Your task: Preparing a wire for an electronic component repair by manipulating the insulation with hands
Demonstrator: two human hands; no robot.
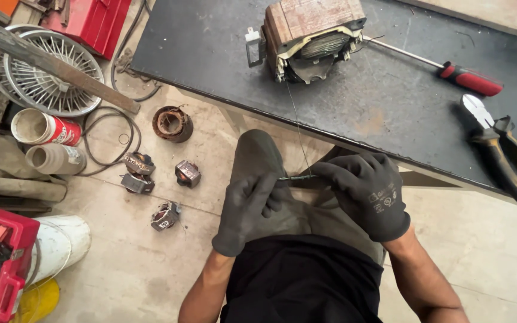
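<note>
**Two gloved hands pinch a fine wire drawn from a transformer**

Nearest the camera, over the person's lap, the left hand in a dark grey knit glove (248, 209) and the right hand in a matching glove (369, 192) meet at one spot. Each grip is closed: both sets of fingertips pinch a short dark stub at the near end of the thin strand of wire (297, 128), which runs taut from the fingers up over the counter edge.

Beyond the hands, the strand reaches the boxy, rust-brown laminated transformer with exposed windings (309, 37), standing on the dark, scuffed counter (210, 54). The step in hand looks like working the free wire end (stripping or twisting it, I cannot tell which). The next move would call for steady, gentle tension, since so thin a strand could snap.

Farther right on the counter lie black-handled cutting pliers (498, 149) and a red-handled screwdriver (450, 70). On the floor to the left sit small motor cores (151, 179) and a white wire fan guard (46, 72).
</note>
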